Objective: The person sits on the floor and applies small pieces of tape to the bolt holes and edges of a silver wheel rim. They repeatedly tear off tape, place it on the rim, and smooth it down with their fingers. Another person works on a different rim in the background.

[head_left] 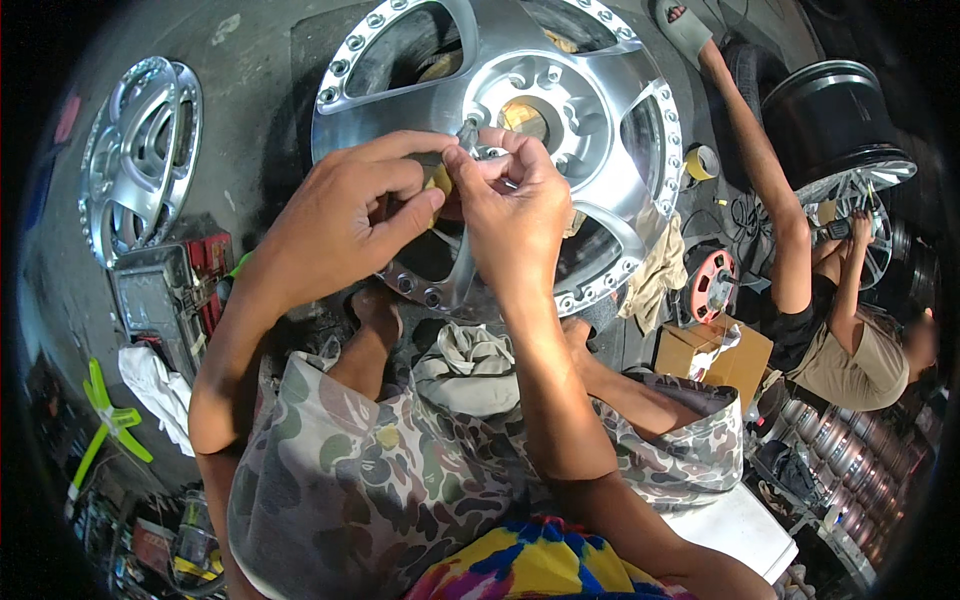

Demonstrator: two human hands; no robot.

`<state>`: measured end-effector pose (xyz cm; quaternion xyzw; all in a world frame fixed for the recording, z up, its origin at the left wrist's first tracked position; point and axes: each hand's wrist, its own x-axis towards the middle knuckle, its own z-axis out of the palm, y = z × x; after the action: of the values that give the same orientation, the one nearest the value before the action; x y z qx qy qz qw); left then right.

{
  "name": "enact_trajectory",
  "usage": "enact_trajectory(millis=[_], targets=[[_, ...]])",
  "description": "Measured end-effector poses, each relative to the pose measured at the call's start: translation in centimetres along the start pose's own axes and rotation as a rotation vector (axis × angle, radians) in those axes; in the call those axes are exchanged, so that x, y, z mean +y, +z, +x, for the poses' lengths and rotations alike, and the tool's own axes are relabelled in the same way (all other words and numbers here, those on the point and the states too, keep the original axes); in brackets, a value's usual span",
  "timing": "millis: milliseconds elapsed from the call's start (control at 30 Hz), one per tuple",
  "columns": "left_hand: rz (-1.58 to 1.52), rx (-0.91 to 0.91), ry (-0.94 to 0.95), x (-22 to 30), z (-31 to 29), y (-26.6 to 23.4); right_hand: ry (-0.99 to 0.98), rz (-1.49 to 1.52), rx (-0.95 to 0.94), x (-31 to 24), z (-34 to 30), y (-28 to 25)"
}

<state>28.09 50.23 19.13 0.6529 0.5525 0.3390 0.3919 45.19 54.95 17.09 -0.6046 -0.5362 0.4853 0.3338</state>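
Observation:
Both hands meet over a large silver wheel (395,115) lying on the floor before me, its rim ringed with bolts. My right hand (515,205) pinches a small grey piece (468,131) between thumb and fingers; its exact kind is too small to make out. The index fingertip of my left hand (345,215) meets the same piece, with the other fingers curled. Something yellow (441,181) shows between my left thumb and right hand; whether it is held I cannot tell. Part of the wheel's hub (577,110) is hidden behind my fingers.
Another silver wheel (140,160) is at the left, beside a grey and red toolbox (165,300). A white cloth (160,390) and green stand (112,420) are nearer. On the right are a beige cloth (655,265), cardboard box (735,365), black wheel barrel (835,120) and another person (850,350).

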Motion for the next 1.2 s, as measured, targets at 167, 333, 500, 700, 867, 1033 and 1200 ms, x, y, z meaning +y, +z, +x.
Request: enact_trajectory(millis=[167,333,500,700,867,1033,1200], targets=[[0.271,0.144,0.088,-1.7,1.4,-2.2,-0.111,0.055,0.063,0.7,0.6,-1.4],[0.536,0.160,0.182,-6.1,3.5,-2.7,0.059,0.139,0.037,1.1,-0.3,-9.1],[0.504,-0.004,-0.028,-6.7,4.2,-2.2,0.189,0.228,0.097,2.7,-1.7,-14.0],[0.546,0.166,-0.171,-4.0,0.7,2.3,0.093,0.359,0.094,5.0,1.7,-15.8],[0.319,-0.086,-0.492,0.8,-1.4,5.6,-0.048,0.224,-0.013,1.3,4.9,-16.8],[0.181,-0.212,-0.342,1.8,-2.6,4.5,-0.001,-0.047,-0.203,-1.0,1.2,-14.7],[0.075,0.040,-0.238,3.6,-1.1,3.3,0.056,-0.056,-0.217,0.8,-0.7,-12.2]])
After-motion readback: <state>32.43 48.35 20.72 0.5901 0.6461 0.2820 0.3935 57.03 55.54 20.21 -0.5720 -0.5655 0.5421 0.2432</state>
